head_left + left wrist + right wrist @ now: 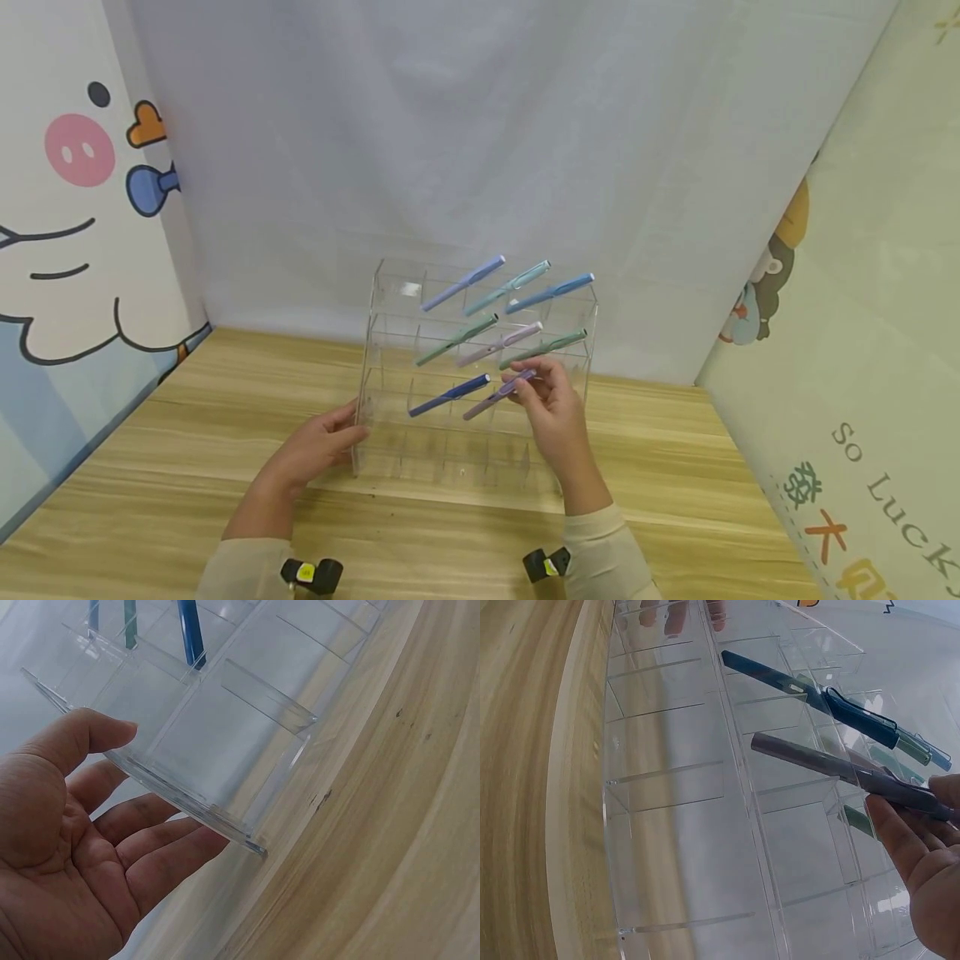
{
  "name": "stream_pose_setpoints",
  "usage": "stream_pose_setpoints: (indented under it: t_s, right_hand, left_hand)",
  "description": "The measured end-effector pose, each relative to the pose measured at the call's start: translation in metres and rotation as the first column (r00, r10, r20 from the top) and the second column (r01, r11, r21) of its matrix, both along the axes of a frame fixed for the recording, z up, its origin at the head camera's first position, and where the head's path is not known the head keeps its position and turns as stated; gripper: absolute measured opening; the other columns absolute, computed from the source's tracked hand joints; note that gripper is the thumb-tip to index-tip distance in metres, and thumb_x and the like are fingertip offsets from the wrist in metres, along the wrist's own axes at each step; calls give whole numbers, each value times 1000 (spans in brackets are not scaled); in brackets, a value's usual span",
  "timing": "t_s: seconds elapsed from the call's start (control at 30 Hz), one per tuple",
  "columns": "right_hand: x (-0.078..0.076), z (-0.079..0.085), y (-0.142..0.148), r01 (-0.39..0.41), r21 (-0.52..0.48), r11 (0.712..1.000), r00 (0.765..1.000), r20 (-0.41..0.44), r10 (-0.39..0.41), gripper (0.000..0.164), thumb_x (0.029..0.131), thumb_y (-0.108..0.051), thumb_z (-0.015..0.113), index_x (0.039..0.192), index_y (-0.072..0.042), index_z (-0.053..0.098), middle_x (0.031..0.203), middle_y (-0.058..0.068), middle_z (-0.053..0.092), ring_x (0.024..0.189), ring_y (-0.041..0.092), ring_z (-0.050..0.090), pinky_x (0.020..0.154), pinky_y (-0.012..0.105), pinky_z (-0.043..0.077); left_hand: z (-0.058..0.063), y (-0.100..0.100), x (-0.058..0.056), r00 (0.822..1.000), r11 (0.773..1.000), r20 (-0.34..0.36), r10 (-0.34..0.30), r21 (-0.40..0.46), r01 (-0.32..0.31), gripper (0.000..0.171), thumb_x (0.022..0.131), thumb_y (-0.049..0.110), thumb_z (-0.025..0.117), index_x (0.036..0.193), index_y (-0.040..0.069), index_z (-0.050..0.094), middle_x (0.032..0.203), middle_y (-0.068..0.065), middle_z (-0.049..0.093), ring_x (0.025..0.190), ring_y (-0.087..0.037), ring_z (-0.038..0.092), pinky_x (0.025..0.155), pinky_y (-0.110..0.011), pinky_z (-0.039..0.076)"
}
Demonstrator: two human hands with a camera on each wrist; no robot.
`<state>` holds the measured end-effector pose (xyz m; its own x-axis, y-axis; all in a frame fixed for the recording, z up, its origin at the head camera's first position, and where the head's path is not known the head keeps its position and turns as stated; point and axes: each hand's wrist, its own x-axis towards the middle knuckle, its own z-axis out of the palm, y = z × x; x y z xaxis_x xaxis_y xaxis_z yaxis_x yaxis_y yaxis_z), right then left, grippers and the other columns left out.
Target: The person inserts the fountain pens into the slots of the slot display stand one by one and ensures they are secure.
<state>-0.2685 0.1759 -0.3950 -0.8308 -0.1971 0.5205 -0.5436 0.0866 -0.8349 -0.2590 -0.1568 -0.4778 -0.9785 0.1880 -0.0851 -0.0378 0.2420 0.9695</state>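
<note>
A clear acrylic pen rack (pixel 467 454) with tiered, divided shelves stands on the table, holding several slanted pens. My right hand (pixel 555 412) pinches the cap end of a purple pen (pixel 810 756), whose lower end lies at the third tier down. Left of that pen leans a dark blue pen (pixel 448 397) with a wire clip. At the rack's left side, my left hand (pixel 82 847) holds the side panel (pixel 191 804), thumb at the front edge and fingers along the outer face. Contact of the left thumb with the edge is hard to tell.
Higher tiers hold a green pen (pixel 457 340), a pink pen (pixel 500 344), another green pen (pixel 551 346), a lavender pen (pixel 463 283), a light teal pen (pixel 507 288) and a blue pen (pixel 550 293). A white curtain (pixel 480 150) hangs behind the wood-grain table (pixel 660 500).
</note>
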Motion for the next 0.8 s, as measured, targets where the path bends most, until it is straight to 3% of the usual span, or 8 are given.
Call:
stream_pose_setpoints:
  t_s: [0.13,0.37,0.8]
  right_hand:
    - [1,2,0,1,29,1000,1000,29,-2,26,99,4,50,123,15,45,124,35,55,112,48,61,90,36,56]
    - [-18,-19,5,23,67,997,999,29,-26,27,99,-6,56,122,7,52,119,29,61,108,37,65,88,29,57]
    - [-19,-18,11,33,143,989,999,37,-39,26,99,-12,59,120,3,58,112,19,65,106,31,67,88,27,56]
  left_hand:
    - [0,0,0,1000,1000,-2,-2,0,2,71,98,36,60,156,14,26,155,-23,33,137,-39,42,101,-47,49]
    - [0,0,0,1000,1000,-6,-5,7,5,71,98,36,61,156,14,27,155,-22,35,135,-38,43,99,-46,50]
    - [-1,1,-1,1000,1000,-13,-2,2,2,70,98,35,60,156,14,27,153,-23,37,135,-39,44,98,-46,51]
